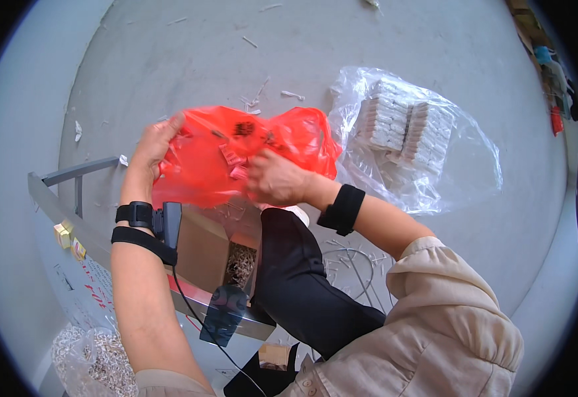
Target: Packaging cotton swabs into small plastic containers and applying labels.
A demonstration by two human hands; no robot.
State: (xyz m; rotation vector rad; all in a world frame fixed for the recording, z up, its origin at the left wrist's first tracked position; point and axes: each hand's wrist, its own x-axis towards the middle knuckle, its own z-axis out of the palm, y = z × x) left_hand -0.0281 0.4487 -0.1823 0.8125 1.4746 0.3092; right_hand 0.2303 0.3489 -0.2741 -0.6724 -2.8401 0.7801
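Note:
A red plastic bag [199, 165], thin and crumpled, is stretched out in front of me above the floor. My left hand [158, 144] grips its left edge, thumb on top. Against the middle of the bag, my right hand [279, 177] has its fingers curled in on the film; they are slightly blurred. Small pink pieces [231, 155] show by those fingertips, and I cannot tell whether they lie inside the bag or on it. Dark printed marks [243, 128] are on its upper part. Both wrists wear black straps.
A clear plastic bag [474, 159] with stacked white bundles [428, 132] lies on the floor at right. Below the red bag stands an open cardboard box [199, 245] beside a grey metal frame [80, 218]. White scraps are scattered about. A clear bag of small sticks [97, 360] sits lower left.

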